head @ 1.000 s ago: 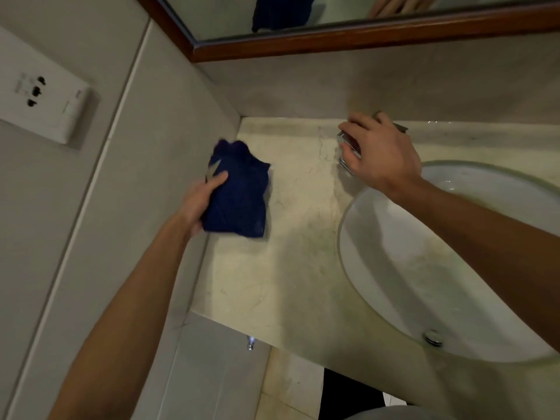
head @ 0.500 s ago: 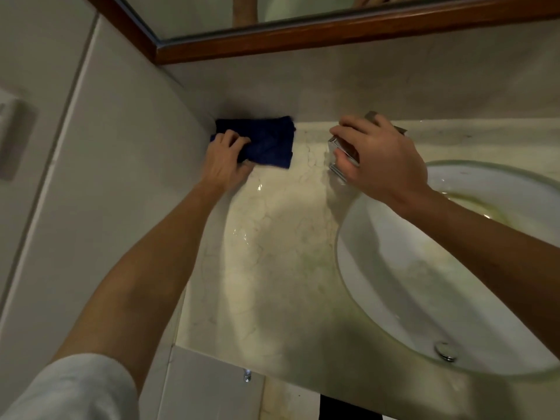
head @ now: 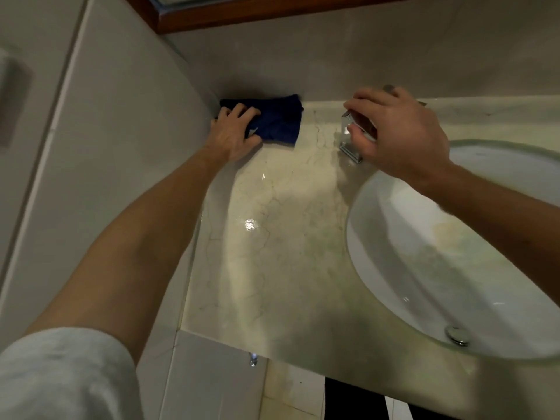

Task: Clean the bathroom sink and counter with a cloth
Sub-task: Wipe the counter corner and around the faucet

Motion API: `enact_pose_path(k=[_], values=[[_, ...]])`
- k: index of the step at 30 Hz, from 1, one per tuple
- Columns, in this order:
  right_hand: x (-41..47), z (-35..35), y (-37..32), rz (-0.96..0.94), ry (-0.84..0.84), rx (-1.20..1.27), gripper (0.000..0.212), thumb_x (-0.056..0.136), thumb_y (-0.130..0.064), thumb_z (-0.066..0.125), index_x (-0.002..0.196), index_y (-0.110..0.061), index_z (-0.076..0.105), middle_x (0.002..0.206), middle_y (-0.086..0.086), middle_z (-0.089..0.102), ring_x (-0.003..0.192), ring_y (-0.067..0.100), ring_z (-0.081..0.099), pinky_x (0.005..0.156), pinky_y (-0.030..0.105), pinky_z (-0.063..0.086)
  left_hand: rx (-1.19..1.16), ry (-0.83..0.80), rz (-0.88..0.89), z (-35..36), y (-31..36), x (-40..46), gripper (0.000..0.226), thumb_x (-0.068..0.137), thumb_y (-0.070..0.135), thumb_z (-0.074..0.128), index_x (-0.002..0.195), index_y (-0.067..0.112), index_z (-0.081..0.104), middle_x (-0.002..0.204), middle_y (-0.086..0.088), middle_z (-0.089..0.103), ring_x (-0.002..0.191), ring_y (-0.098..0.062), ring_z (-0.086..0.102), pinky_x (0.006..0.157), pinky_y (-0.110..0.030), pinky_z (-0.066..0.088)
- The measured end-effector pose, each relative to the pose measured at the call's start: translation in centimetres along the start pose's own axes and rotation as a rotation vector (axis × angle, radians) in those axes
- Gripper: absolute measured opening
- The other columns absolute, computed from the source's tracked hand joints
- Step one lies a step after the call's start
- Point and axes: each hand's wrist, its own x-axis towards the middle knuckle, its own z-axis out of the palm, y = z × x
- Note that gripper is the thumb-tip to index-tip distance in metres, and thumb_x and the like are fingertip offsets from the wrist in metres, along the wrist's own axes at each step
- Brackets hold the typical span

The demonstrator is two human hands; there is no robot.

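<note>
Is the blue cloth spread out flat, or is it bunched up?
Bunched up. The blue cloth shows thick folds and creases under the left hand, which presses it into the counter's back corner.

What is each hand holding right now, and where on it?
Left hand presses the blue cloth at its left end, in the counter's back corner. Right hand grips the chrome faucet around its top.
</note>
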Motion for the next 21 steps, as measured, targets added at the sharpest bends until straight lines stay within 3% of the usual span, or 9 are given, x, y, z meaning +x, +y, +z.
enact_pose_path(k=[4, 8, 14, 17, 21], values=[[-0.1, -0.2, 0.1, -0.008, 0.004, 0.005, 0.043, 0.1, -0.037, 0.049, 0.139, -0.02, 0.057, 0.137, -0.002, 0.059, 0.116, 0.03, 0.054, 0.081, 0.039, 0.049, 0.019, -0.118, -0.023, -0.1, -0.4, -1.8, 0.059, 0.093, 0.045, 0.057, 0.144, 0.021, 0.042, 0.144, -0.01, 0.044, 0.13, -0.041, 0.04, 0.096, -0.057, 0.04], [-0.2, -0.2, 0.3, -0.017, 0.007, 0.022, 0.041, 0.1, -0.037, 0.048, 0.136, -0.021, 0.059, 0.135, -0.002, 0.06, 0.112, 0.03, 0.054, 0.078, 0.038, 0.048, 0.02, -0.188, -0.028, 0.3, -0.3, -6.0, 0.067, 0.078, 0.055, 0.048, 0.136, 0.022, 0.045, 0.141, -0.007, 0.046, 0.123, -0.039, 0.044, 0.094, -0.054, 0.042], [-0.3, -0.2, 0.2, -0.04, 0.008, 0.03, 0.041, 0.099, -0.036, 0.046, 0.134, -0.02, 0.06, 0.133, -0.001, 0.062, 0.108, 0.031, 0.055, 0.079, 0.041, 0.052, -0.045, -0.22, -0.013, 2.6, -0.8, -14.1, 0.06, 0.068, 0.063, 0.056, 0.106, 0.018, 0.049, 0.114, -0.006, 0.057, 0.096, -0.035, 0.061, 0.073, -0.039, 0.047], [-0.3, -0.4, 0.0, -0.042, 0.013, 0.034, 0.04, 0.099, -0.037, 0.045, 0.132, -0.02, 0.06, 0.131, -0.002, 0.063, 0.106, 0.031, 0.055, 0.079, 0.04, 0.051, -0.077, -0.239, -0.089, 3.8, -0.5, -19.3, 0.051, 0.073, 0.063, 0.055, 0.102, 0.023, 0.045, 0.114, -0.002, 0.057, 0.096, -0.029, 0.061, 0.069, -0.034, 0.041], [-0.5, -0.5, -0.1, -0.039, 0.018, 0.04, 0.04, 0.098, -0.036, 0.046, 0.131, -0.019, 0.061, 0.131, -0.001, 0.063, 0.106, 0.034, 0.055, 0.079, 0.039, 0.048, -0.174, -0.187, -0.233, 5.5, 0.7, -26.4, 0.05, 0.074, 0.064, 0.051, 0.103, 0.024, 0.045, 0.104, 0.005, 0.057, 0.091, -0.023, 0.062, 0.071, -0.034, 0.047]])
